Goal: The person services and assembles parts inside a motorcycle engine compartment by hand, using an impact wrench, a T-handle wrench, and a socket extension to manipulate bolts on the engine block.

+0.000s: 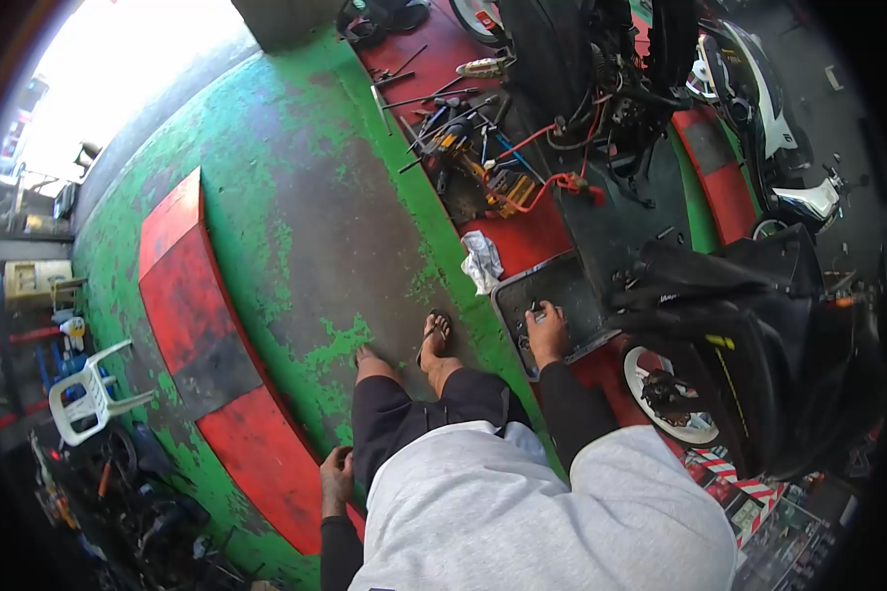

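In the shallow black tray [562,283] beside the scooter [759,355], the right hand [547,333] sets bent fingers down among small metal parts [535,313]. Whether they pinch one cannot be told. The left hand [337,478] hangs loosely curled and empty. The parts look small and greasy, so one could slip from the fingertips onto the flaking green floor [296,227]. A crumpled white rag [481,261] lies just beyond the fingers.

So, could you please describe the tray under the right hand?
Start at the scooter trailing red wires. Beside the crumpled white rag below it lies the tray. It alone is a flat dark pan, the right hand in it.
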Motion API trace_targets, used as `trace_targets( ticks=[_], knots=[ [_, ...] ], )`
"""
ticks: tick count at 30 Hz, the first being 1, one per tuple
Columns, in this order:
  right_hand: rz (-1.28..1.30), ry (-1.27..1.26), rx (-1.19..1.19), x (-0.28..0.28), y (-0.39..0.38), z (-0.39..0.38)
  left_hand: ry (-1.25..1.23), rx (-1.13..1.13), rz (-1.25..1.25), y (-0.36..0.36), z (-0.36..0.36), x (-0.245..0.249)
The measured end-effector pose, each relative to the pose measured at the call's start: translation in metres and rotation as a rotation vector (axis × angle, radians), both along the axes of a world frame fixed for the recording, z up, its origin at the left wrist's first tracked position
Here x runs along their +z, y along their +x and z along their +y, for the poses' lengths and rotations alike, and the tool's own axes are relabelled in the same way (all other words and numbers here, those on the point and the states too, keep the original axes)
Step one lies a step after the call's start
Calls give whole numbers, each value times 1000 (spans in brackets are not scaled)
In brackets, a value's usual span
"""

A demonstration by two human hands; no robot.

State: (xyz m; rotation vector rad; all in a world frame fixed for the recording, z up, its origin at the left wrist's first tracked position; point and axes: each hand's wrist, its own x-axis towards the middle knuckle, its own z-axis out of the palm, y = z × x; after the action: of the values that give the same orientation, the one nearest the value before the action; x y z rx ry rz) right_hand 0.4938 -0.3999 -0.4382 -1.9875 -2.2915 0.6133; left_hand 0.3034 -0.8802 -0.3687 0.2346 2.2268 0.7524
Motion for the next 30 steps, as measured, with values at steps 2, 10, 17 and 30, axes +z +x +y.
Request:
trace_targets(
  ticks=[2,10,17,30],
  knots=[
    [53,4,114,10,-18,8,-36,-38,-1,-39,1,-18],
    [-87,-275,105,-17,-163,53,-173,-384,-69,-293,102,-90],
    [-92,-199,-185,-79,-187,55,120,-753,137,-448,393,-111],
    [94,-211,-59,-39,-274,123,213,-1003,-171,-365,482,-97]
  ],
)
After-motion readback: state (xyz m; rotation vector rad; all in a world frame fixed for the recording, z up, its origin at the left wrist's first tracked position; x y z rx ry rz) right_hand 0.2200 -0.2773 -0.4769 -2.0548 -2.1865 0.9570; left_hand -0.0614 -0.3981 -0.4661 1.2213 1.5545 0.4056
